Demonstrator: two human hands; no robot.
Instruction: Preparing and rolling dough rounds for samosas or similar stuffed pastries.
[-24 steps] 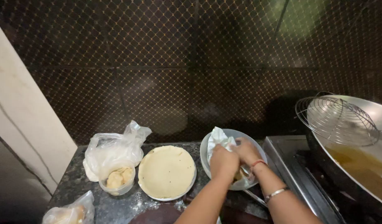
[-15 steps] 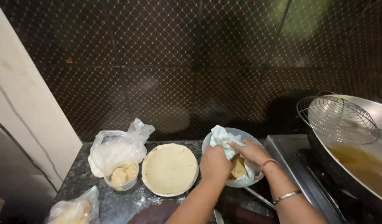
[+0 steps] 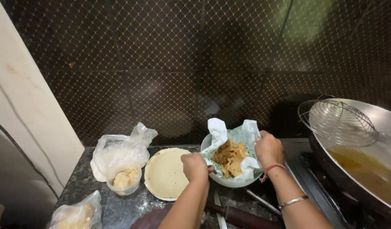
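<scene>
Gripping the rim of a white bowl (image 3: 229, 181) near the worktop's (image 3: 98, 199) right edge, the left hand (image 3: 194, 166) and right hand (image 3: 268, 148) close on its printed paper lining (image 3: 219, 131). Fried golden pieces (image 3: 229, 157) already fill it; flat dough rounds (image 3: 165, 173) wait uncooked beside it. Crumpled clear plastic bags (image 3: 119, 150) sit toward the left edge.

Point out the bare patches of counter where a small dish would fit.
Free patches: the dark counter left of the plastic cup, toward the wall, and the floury strip between cup and lower bag. Crowded: the flat dough plate nearly touches the lined bowl that both the left hand and right hand grip; a rolling pin lies below.
</scene>
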